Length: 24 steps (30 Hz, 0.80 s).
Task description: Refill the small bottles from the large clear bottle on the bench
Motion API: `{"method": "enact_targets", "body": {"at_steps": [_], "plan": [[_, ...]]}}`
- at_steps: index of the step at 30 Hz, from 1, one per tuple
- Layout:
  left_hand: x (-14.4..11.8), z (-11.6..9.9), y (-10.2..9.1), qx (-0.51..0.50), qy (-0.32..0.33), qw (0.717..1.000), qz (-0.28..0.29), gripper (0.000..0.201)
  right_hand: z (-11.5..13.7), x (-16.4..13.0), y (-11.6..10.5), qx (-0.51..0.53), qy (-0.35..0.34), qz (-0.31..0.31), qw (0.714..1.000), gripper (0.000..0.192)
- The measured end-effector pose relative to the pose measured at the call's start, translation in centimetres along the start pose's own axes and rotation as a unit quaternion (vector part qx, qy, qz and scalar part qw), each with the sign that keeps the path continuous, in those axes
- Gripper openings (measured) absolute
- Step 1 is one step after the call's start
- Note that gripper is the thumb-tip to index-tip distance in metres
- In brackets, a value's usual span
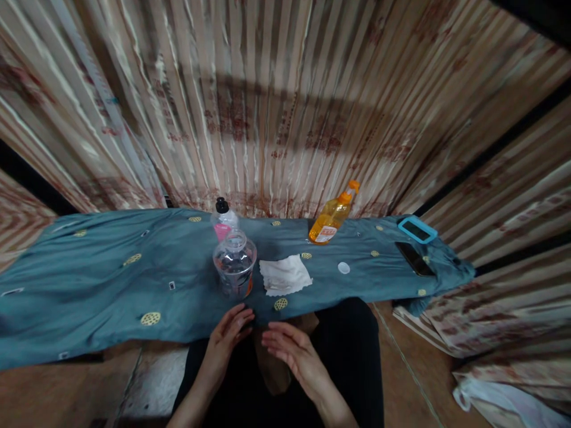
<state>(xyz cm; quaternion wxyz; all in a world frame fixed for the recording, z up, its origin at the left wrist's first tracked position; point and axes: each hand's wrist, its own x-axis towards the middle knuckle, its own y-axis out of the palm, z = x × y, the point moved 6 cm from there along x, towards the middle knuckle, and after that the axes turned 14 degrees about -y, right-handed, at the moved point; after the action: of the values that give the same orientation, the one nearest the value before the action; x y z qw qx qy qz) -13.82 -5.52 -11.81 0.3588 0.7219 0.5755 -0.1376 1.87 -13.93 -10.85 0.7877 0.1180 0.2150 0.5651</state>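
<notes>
Standing upright on the blue-green patterned cloth [102,279] near its front edge is a clear round plastic jar [234,263], its shoulders rounded and a wide clear lid on top, with something orange low at its base; just behind it stands a clear plastic bottle with a black cap and pink label [223,220]; just right of the jar lies a white folded tissue [284,274]; the jar sits just beyond the fingertips of the left hand [227,334], apart from them, and a little further from the right hand [292,352]; the left hand's fingers are loosely curled with the tips near the cloth's edge, holding nothing; the right hand's fingers are stretched out nearly straight and close together, pointing left, holding nothing; both hands hover over the dark lap, near each other but not touching
</notes>
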Motion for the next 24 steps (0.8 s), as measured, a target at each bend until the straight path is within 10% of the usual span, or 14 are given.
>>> {"method": "enact_targets", "body": {"at_steps": [10, 16, 24], "plan": [[0.4, -4.6, -5.6, 0.065, 0.146, 0.979, -0.130, 0.068, 7.6, 5.3, -4.3, -0.142, -0.159, 0.017, 0.977, 0.043], [1.1, -7.7, -4.3, 0.188, 0.302, 0.919, -0.172, 0.091, 11.6, 11.8, 1.6, -0.192, -0.259, 0.096, 0.942, 0.034], [3.5, -8.1, -0.8, 0.180, 0.283, 0.933, -0.133, 0.119, 15.8, 22.7, 13.2, -0.341, -0.345, 0.173, 0.857, 0.044]]}}
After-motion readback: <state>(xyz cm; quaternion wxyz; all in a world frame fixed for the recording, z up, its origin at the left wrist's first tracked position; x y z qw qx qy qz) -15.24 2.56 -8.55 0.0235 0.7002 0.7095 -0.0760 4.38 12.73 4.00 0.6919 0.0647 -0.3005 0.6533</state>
